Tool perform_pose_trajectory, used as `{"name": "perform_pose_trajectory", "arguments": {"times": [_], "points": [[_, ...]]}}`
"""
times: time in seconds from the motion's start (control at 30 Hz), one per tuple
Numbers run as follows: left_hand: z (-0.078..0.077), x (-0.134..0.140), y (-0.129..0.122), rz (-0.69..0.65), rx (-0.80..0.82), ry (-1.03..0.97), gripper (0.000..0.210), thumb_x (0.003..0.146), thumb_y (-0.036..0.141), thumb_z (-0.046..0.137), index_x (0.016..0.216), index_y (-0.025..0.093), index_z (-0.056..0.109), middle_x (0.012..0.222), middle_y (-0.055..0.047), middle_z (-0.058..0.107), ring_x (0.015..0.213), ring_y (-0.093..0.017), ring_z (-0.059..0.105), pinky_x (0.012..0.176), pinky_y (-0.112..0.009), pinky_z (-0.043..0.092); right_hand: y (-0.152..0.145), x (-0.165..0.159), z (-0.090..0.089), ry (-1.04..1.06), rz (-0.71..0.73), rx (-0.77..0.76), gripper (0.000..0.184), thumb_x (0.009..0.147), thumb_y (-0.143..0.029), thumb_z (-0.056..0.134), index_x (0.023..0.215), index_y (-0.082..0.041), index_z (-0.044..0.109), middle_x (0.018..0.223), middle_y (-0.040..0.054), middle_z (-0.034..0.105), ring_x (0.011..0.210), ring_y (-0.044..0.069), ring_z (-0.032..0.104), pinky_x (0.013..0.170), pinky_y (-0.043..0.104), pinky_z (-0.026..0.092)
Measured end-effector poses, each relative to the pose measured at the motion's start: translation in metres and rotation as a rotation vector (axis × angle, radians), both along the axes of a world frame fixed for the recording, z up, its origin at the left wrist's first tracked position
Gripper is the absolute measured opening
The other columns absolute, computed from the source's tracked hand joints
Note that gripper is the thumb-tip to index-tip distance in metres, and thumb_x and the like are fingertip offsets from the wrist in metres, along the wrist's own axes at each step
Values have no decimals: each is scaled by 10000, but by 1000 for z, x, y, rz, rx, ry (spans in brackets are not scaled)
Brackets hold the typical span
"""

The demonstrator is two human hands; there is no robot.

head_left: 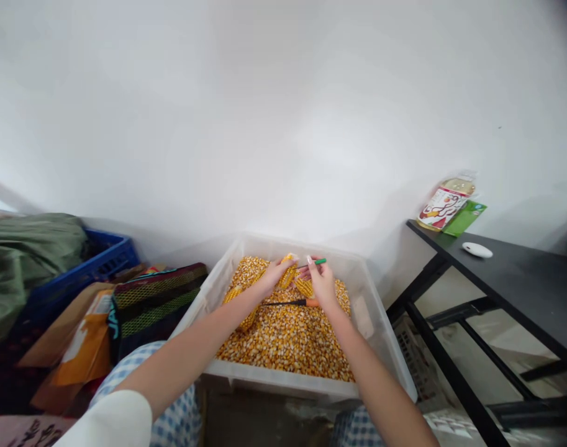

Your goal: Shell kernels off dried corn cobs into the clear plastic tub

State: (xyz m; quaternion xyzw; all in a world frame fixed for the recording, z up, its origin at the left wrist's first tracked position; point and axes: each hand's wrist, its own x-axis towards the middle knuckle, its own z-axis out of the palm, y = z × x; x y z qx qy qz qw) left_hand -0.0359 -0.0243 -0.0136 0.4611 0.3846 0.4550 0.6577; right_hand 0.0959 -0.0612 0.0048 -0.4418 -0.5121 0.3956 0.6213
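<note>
My left hand (pixel 272 277) is closed around a yellow corn cob (pixel 287 275) above the kernels. In my right hand (pixel 323 283) is a thin tool with a green handle (pixel 320 261), its shaft pointing left toward the cob; its tip is too small to make out. Loose corn kernels (pixel 287 344) fill much of a translucent plastic tub (pixel 386 335). Another cob (pixel 304 286) lies beside my right hand, and more cobs (pixel 248 320) rest partly behind my left forearm. A dark, slim tool with an orange handle (pixel 312 303) lies across the kernels between my arms.
At the right stands a black table (pixel 520 267) with a bottle (pixel 448 202), a green box (pixel 464 217) and a white oval object (pixel 477 250). To the left are a blue crate (pixel 110 251), cardboard (pixel 85 341) and a dark mesh bag (pixel 159 304). A white wall (pixel 283 124) rises behind the tub.
</note>
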Motion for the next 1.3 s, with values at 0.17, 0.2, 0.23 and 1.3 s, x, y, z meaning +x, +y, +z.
{"name": "perform_pose_trajectory", "arguments": {"times": [0.17,0.2,0.23,1.3], "points": [[6,-3,1,16,-48,-27,383,695,453,680,902,159,547,639,-12,603,494,-143,578,444,-244,463,0,5,4,48,3,13,339,747,-483,605,892,-208,469,652,-18,648,497,126,604,523,245,489],[7,-4,2,33,-49,-33,373,699,443,676,911,169,539,635,-4,600,492,-142,580,438,-237,458,0,6,6,33,13,4,341,737,-490,613,860,-202,479,641,-18,641,495,124,600,525,246,491],[8,-5,3,46,-47,-37,363,706,436,667,922,177,532,634,1,599,493,-142,584,432,-231,453,0,7,7,8,25,-1,341,730,-495,617,832,-195,493,628,-17,632,496,122,596,526,244,490],[17,-17,7,-5,-41,-26,381,750,465,589,969,160,523,622,-31,632,467,-169,597,433,-250,442,-15,4,10,-419,-154,154,340,791,-491,555,802,-162,637,605,8,608,537,122,491,537,242,380]]}}
